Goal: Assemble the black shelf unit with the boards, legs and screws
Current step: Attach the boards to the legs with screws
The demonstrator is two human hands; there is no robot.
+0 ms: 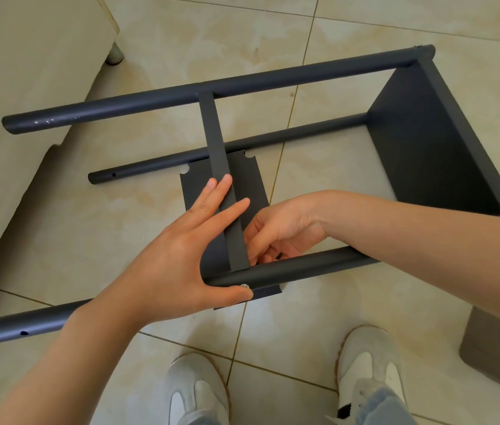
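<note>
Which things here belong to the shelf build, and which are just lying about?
Job: legs, end board, middle board, board lying on the floor, screw.
Lying about: beige furniture, grey object on the right.

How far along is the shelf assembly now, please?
Done: the end board joins the legs. In hand: the left hand presses the middle board against the near leg, by its screw, while the right hand grips a small black piece behind it. Left: empty holes near the free ends suggest another board.

Matt black legs (pixel 212 87) & board (pixel 426 142); glossy tile floor (pixel 365 50).
</note>
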